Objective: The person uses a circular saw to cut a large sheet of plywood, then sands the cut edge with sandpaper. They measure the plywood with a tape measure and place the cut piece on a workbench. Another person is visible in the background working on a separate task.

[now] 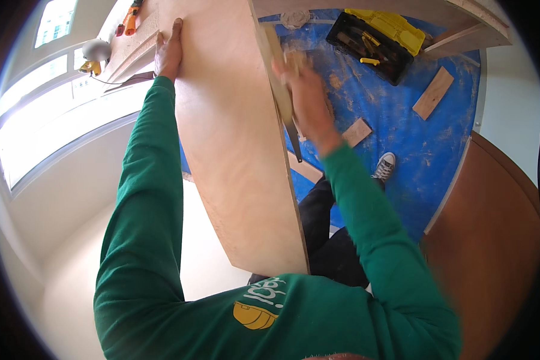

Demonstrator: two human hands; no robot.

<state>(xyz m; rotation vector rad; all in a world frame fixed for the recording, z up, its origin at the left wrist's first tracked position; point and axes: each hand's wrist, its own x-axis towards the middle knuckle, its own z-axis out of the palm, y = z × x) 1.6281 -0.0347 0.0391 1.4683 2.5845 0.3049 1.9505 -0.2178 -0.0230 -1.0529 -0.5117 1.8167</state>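
My left hand (pixel 169 48) grips the far left part of a long pale plywood panel (pixel 228 180), which stretches down toward my body. Beside the panel's right edge, my right hand (pixel 306 102) is blurred, its fingers wrapped round what looks like the light wooden handle of a saw-like tool. The tool's long dark blade (pixel 295 144) points down along that edge, with a small hole at its tip; its upper part is partly hidden and smeared.
A blue sheet (pixel 438 156) covers the floor, with a black-and-yellow toolbox (pixel 390 27), wood offcuts (pixel 432 93) and my shoe. Orange-handled tools (pixel 130 21) and a yellow tool (pixel 91 66) lie upper left by a window. A brown board (pixel 486 240) stands right.
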